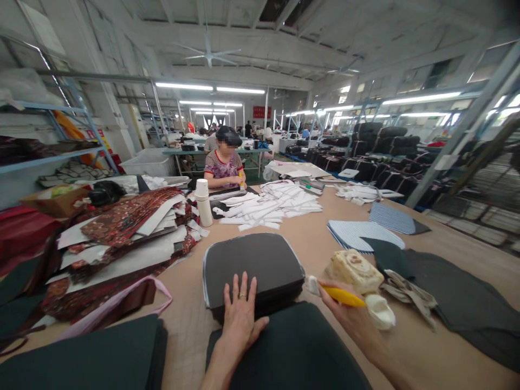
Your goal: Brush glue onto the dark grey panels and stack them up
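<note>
Across the whole lower view runs a tan surface, loaded with cut material. At its left edge lies a pile of red patterned fabric and white paper. A dark sheet covers the near edge, directly in front of the camera. Just beyond the sheet sits a stack of grey, round-cornered pads, near the middle of the surface. White strips are heaped behind the stack, and striped panels lie to the right of it. A person sits at the far end. A white flask stands upright beside the strips. A beige lump rests right of the stack.

The left hand lies flat on the near edge of the stack, palm down, fingers spread. The right hand is closed around a yellow tool. The tool's pale tip points left and sits just beside the stack's right corner.
</note>
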Tool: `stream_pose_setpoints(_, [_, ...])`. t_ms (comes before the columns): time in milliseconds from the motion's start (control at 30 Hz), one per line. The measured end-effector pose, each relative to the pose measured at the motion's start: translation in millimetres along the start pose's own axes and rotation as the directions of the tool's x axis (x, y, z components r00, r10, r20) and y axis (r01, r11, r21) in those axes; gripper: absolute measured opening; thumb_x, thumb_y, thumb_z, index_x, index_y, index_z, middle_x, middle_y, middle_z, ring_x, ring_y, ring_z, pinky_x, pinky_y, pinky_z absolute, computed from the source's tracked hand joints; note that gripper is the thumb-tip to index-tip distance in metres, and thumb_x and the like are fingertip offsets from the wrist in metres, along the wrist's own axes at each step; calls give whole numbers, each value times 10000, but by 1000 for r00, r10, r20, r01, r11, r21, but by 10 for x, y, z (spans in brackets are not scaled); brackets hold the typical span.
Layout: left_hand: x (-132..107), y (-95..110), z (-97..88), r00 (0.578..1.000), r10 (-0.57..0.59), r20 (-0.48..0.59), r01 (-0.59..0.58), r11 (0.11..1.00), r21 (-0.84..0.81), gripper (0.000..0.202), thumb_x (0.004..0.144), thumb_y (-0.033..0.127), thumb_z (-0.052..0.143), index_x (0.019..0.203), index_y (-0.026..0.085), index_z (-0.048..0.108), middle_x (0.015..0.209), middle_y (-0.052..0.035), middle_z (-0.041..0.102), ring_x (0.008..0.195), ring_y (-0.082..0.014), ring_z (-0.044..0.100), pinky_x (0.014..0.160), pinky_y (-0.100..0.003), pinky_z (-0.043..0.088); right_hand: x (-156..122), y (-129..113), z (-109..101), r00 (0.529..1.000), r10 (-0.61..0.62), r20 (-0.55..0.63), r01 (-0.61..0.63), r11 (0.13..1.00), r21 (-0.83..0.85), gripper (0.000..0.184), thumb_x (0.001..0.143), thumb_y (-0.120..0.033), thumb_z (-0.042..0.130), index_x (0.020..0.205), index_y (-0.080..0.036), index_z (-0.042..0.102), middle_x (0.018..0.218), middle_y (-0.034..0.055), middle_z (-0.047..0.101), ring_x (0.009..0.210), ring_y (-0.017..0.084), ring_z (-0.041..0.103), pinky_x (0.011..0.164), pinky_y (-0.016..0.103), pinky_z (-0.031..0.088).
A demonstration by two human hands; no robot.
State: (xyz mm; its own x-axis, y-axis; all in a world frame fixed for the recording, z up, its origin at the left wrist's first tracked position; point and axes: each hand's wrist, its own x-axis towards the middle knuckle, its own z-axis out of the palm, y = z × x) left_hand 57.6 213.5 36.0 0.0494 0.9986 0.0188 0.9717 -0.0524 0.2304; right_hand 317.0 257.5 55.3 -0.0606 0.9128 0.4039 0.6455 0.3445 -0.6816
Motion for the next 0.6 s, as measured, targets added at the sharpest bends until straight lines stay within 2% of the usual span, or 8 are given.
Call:
stream_pose_setpoints(100, [-13,-149,-309,997,-37,-66,21,973,-232,578,838,394,424,1382,217,343,1486,-104,274,1378,-292,182,1101,-510,165,-177,-184,-105,998,38,-42,-36,999,31,252,770,-481,532,865,-307,687,860,66,681,887,284,629,786,398,507])
stream_pose_setpoints(167, [-16,-399,-505,978,-123,-170,36,897,-440,485,884,302,305,1349,189,381,1385,-96,443,1296,-222,363,1087,-434,246,-147,-342,-73,994,107,-36,-102,989,109,284,757,-501,549,890,-291,686,765,52,667,773,263,637,729,383,517])
stream_pose_setpoints(233, [-28,-709,-620,968,-199,-152,80,822,-564,479,868,236,288,1328,146,387,1218,-95,581,1164,-198,493,1043,-394,325,-74,-543,85,986,167,21,-167,961,221,346,751,-532,556,905,-248,681,671,38,642,630,222,615,643,357,517])
stream_pose_setpoints(300, [-56,-984,-638,973,-199,-118,89,793,-603,497,836,171,299,1323,109,377,1102,-81,639,1070,-172,552,1001,-347,378,-34,-786,364,974,182,135,-219,910,352,408,749,-565,552,901,-206,672,628,35,626,542,186,582,555,327,505])
stream_pose_setpoints(367, [-89,-1161,-590,982,-163,-100,67,783,-618,513,808,129,316,1315,77,378,1048,-78,661,1031,-156,572,984,-317,394,-54,-1041,708,947,165,278,-283,838,467,450,734,-597,556,874,-183,665,598,35,613,490,162,556,485,301,483])
stream_pose_setpoints(433, [-115,-1237,-521,986,-130,-101,38,775,-631,509,802,122,330,1305,72,394,1053,-82,662,1033,-154,574,993,-316,389,-112,-1258,1046,913,139,384,-340,779,527,474,702,-619,577,845,-175,660,558,22,588,448,143,526,443,282,460])
stream_pose_setpoints(500, [-128,-1253,-465,988,-112,-110,17,775,-632,502,804,136,348,1300,97,412,1079,-79,656,1044,-160,571,1007,-332,381,-171,-1395,1308,894,115,433,-366,745,557,485,678,-623,599,834,-166,654,544,8,568,436,129,507,430,266,443])
stream_pose_setpoints(600, [-120,-1253,-409,987,-108,-115,14,787,-617,513,789,136,373,1299,138,430,1096,-67,657,1055,-170,572,1024,-354,372,-210,-1413,1468,891,116,440,-375,736,565,477,672,-608,613,815,-153,645,529,-9,536,439,118,488,428,249,418])
